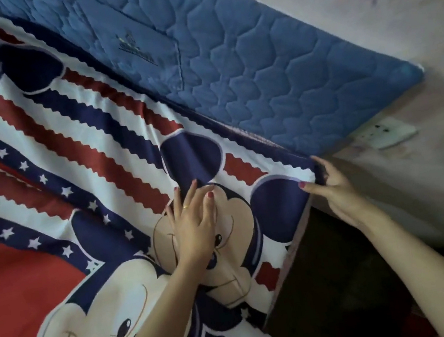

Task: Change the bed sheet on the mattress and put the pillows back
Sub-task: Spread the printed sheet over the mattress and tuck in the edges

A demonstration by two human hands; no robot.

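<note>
The cartoon-mouse bed sheet point(98, 174) lies spread over the bed, its far corner pinched by the right hand point(332, 188), while the left hand point(194, 223) presses flat with fingers straight beside the blue quilted mattress point(272, 71), whose stitched logo is unreadable.

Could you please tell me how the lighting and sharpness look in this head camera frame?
Head view: dim and soft throughout; the bed sheet print stays readable, the wall socket is blurred, the gap beside the right hand is deep shadow, and straight edges bow from the wide lens.

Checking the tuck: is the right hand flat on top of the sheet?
No: the right hand grips the sheet at its corner edge.
</note>
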